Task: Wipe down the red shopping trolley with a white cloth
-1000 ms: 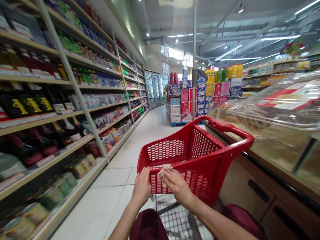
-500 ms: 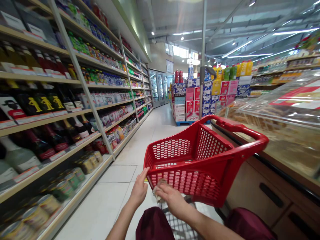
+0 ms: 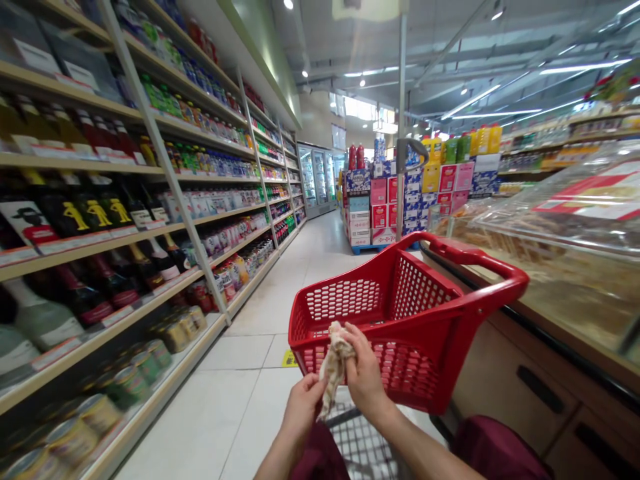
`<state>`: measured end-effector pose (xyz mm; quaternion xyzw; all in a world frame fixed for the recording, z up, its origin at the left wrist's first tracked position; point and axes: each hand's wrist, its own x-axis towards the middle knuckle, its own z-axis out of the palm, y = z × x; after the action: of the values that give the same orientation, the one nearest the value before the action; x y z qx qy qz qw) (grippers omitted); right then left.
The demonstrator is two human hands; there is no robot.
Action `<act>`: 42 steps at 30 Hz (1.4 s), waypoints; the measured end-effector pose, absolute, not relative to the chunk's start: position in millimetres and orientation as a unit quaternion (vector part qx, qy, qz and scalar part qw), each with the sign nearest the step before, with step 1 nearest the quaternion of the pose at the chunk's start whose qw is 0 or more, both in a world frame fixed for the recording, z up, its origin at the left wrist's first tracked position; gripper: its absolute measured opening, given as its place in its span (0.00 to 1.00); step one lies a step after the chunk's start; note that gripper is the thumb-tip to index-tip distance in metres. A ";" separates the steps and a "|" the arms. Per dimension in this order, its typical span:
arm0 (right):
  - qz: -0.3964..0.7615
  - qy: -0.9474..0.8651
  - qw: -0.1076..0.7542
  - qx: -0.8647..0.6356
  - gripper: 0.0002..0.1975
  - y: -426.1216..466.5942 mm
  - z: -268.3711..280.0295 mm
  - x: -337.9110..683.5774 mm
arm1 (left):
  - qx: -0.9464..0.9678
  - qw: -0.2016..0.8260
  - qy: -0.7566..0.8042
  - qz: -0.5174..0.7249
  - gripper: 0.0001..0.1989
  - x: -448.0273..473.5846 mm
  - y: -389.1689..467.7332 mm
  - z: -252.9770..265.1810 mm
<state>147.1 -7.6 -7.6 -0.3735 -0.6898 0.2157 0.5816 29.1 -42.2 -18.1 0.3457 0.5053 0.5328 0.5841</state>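
A crumpled, stained whitish cloth (image 3: 334, 363) hangs between my hands, in front of the near side of a red plastic shopping cart (image 3: 415, 363). My right hand (image 3: 367, 370) grips the cloth's upper part, close to the cart's rim. Lower down and to the left, my left hand (image 3: 304, 403) pinches the cloth's edge between thumb and fingers. The cart's basket has perforated walls and holds no goods that I can see. Below it is a grey metal lower rack (image 3: 363, 440), partly hidden by my right forearm.
Shelves (image 3: 150, 167) of bottles and cans line the left side. At right stands a counter (image 3: 520, 373) with clear covers over food. Stacked drink boxes (image 3: 383, 207) stand ahead by a pole, with glass-door coolers (image 3: 317, 173) farther back. A yellow floor marker (image 3: 289, 359) lies by the cart.
My left hand has let go of the cart's front corner and taken hold of the cloth. My right hand has lifted the cloth up from the cart's lower side wall.
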 end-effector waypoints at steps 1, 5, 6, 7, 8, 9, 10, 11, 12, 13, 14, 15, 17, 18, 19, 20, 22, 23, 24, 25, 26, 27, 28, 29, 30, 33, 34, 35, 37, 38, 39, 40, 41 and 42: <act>0.185 -0.735 0.548 -0.354 0.23 -13.1 -14.3 146.6 | 0.319 0.591 0.493 0.554 0.14 30.5 -44.7 -19.0; 0.118 -0.868 0.392 -0.280 0.35 -26.6 -32.0 147.9 | 0.266 0.633 0.471 0.554 0.07 25.4 -52.5 -18.1; 0.101 -0.880 0.378 -0.271 0.34 -24.6 -31.3 148.8 | 0.289 0.636 0.483 0.528 0.07 20.2 -51.9 -15.6; 0.078 -0.885 0.375 -0.263 0.31 -20.1 -28.3 149.5 | 0.327 0.626 0.501 0.500 0.08 13.5 -49.4 -11.7; 0.047 -0.887 0.382 -0.255 0.28 -13.4 -23.6 149.7 | 0.377 0.597 0.524 0.477 0.10 5.6 -44.8 -6.5; 0.011 -0.883 0.394 -0.254 0.25 -5.1 -18.3 149.5 | 0.428 0.542 0.553 0.467 0.11 -2.7 -38.1 -0.5; -0.030 -0.874 0.409 -0.260 0.23 4.1 -13.7 148.8 | 0.478 0.466 0.584 0.462 0.12 -10.7 -29.6 5.6; -0.070 -0.863 0.422 -0.267 0.22 13.3 -11.2 147.9 | 0.517 0.374 0.614 0.465 0.14 -17.6 -20.3 10.9; -0.104 -0.856 0.426 -0.272 0.20 21.4 -11.9 147.0 | 0.552 0.279 0.633 0.466 0.16 -22.7 -10.9 14.4; -0.130 -0.858 0.418 -0.269 0.19 27.9 -16.4 146.6 | 0.588 0.203 0.638 0.455 0.19 -25.6 -2.3 15.6; -0.147 -0.867 0.400 -0.258 0.18 32.3 -24.5 146.9 | 0.622 0.145 0.636 0.433 0.22 -26.4 4.7 14.1; -0.155 -0.881 0.377 -0.240 0.17 34.4 -35.3 148.3 | 0.655 0.110 0.632 0.399 0.25 -25.2 9.6 10.3; -0.151 -0.908 0.331 -0.207 0.14 33.1 -58.1 154.4 | 0.702 0.080 0.629 0.324 0.30 -19.2 13.3 -1.5; -0.143 -0.916 0.315 -0.201 0.13 30.7 -66.0 158.8 | 0.713 0.069 0.633 0.292 0.32 -15.4 12.8 -7.2; -0.135 -0.920 0.308 -0.202 0.13 28.2 -69.6 163.9 | 0.717 0.058 0.641 0.268 0.33 -11.7 11.4 -11.5; -0.129 -0.919 0.309 -0.207 0.13 26.0 -68.1 169.2 | 0.717 0.049 0.650 0.247 0.34 -8.3 9.6 -13.7; -0.130 -0.908 0.329 -0.226 0.16 24.6 -53.2 179.9 | 0.709 0.041 0.673 0.208 0.34 -2.2 6.6 -11.5; -0.137 -0.897 0.346 -0.240 0.17 25.4 -43.3 185.2 | 0.703 0.038 0.684 0.188 0.33 0.7 5.6 -8.1; -0.146 -0.886 0.361 -0.252 0.18 26.6 -34.9 190.6 | 0.699 0.032 0.694 0.171 0.33 3.6 4.9 -4.1; -0.152 -0.878 0.372 -0.261 0.18 27.5 -29.9 196.4 | 0.695 0.023 0.701 0.156 0.32 6.5 4.1 -0.3; -0.154 -0.874 0.376 -0.268 0.18 27.6 -29.3 202.5 | 0.692 0.011 0.707 0.146 0.32 9.4 3.3 2.7; -0.151 -0.874 0.375 -0.270 0.18 26.8 -33.1 208.8 | 0.689 0.000 0.711 0.138 0.32 12.2 2.2 4.6; -0.145 -0.878 0.370 -0.266 0.17 25.2 -40.0 215.1 | 0.687 -0.011 0.715 0.133 0.32 14.9 1.0 5.3; -0.137 -0.884 0.363 -0.263 0.17 23.1 -48.3 221.1 | 0.685 -0.019 0.717 0.129 0.33 17.6 -0.1 5.2; -0.129 -0.887 0.356 -0.265 0.16 21.1 -55.8 226.5 | 0.684 -0.027 0.717 0.128 0.33 20.4 -0.9 4.6; -0.135 -0.875 0.367 -0.287 0.17 21.2 -60.1 238.7 | 0.701 -0.056 0.698 0.135 0.32 32.0 0.9 3.6; -0.143 -0.864 0.380 -0.299 0.18 23.7 -55.5 241.9 | 0.710 -0.066 0.687 0.140 0.32 37.4 3.0 4.1; -0.151 -0.849 0.398 -0.314 0.18 26.9 -50.2 245.2 | 0.720 -0.073 0.675 0.143 0.32 43.5 5.6 4.9; -0.163 -0.825 0.423 -0.337 0.19 32.4 -43.4 252.6 | 0.740 -0.080 0.652 0.145 0.32 56.5 11.3 6.1; -0.164 -0.825 0.422 -0.337 0.19 33.4 -43.9 256.9 | 0.750 -0.079 0.641 0.142 0.32 62.4 13.7 6.1; -0.162 -0.833 0.411 -0.332 0.19 32.8 -46.9 261.4 | 0.758 -0.077 0.633 0.136 0.33 67.5 15.7 5.5; -0.158 -0.846 0.394 -0.323 0.19 31.0 -51.3 265.8 | 0.766 -0.075 0.625 0.130 0.33 71.5 17.0 4.6; -0.152 -0.857 0.377 -0.315 0.19 28.4 -55.7 270.0 | 0.770 -0.074 0.621 0.123 0.34 74.5 17.8 3.3; -0.147 -0.863 0.368 -0.313 0.18 25.8 -58.8 273.7 | 0.772 -0.073 0.620 0.117 0.35 76.6 18.1 2.1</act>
<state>273.7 25.8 -58.8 -0.3127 -0.8633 -0.1474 0.3678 76.6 18.1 2.1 0.7723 0.6201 0.1170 -0.0733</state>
